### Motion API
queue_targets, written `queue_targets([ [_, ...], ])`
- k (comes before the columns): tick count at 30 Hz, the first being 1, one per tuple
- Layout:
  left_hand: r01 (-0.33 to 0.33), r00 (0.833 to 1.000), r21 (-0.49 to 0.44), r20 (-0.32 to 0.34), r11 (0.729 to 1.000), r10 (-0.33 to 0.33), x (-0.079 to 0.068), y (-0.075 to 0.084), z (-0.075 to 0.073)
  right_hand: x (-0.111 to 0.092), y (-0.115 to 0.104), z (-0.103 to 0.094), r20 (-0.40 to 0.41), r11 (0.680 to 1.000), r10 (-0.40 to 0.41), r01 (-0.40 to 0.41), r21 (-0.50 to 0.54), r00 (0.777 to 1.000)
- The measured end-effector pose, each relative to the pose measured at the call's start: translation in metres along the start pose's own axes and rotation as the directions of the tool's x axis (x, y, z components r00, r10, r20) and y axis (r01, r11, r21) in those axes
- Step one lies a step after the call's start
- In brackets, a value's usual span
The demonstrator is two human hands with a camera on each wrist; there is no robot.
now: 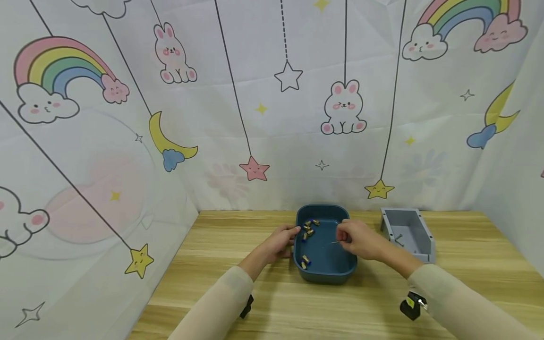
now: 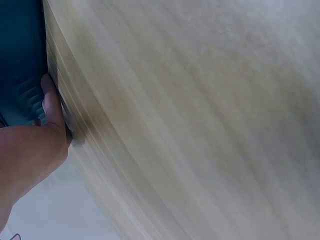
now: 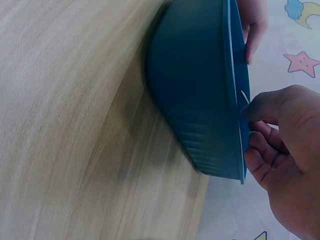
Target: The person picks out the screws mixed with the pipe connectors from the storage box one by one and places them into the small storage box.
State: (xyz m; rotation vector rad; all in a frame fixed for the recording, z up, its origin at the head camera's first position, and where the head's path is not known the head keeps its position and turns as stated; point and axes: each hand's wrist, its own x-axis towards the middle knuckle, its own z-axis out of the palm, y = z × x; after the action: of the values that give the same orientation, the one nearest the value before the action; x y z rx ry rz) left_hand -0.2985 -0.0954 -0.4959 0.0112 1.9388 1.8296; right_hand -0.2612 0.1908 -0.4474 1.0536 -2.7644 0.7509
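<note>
A dark blue plastic basin [image 1: 325, 278] stands on the wooden table. At its left side my left hand [image 1: 280, 242] grips the rim, with fingertips over the edge. My right hand [image 1: 360, 240] is over the basin's right part and pinches a thin screw [image 1: 336, 242] between thumb and finger. The screw's threaded end [image 3: 245, 96] sticks out past the fingertips in the right wrist view; its head is hidden. Several small brass fittings [image 1: 309, 231] with blue ends lie along the basin's left side, in an upper group and a lower group.
A grey open-fronted bin [image 1: 430, 241] stands right of the basin, behind my right forearm, with screws [image 1: 398, 239] in it. A white printed cloth [image 1: 297, 141] hangs behind and beside the wooden table [image 1: 238, 219]. Black wrist devices [image 1: 411, 307] are under both sleeves.
</note>
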Motion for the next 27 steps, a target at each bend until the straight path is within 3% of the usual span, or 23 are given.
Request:
queue_targets([
  [27, -0.015, 1.0, 0.008, 0.005, 1.0, 0.015, 0.001, -0.002, -0.001, -0.015, 0.013, -0.014, -0.01, 1.0, 0.024, -0.024, -0.006, 1.0],
])
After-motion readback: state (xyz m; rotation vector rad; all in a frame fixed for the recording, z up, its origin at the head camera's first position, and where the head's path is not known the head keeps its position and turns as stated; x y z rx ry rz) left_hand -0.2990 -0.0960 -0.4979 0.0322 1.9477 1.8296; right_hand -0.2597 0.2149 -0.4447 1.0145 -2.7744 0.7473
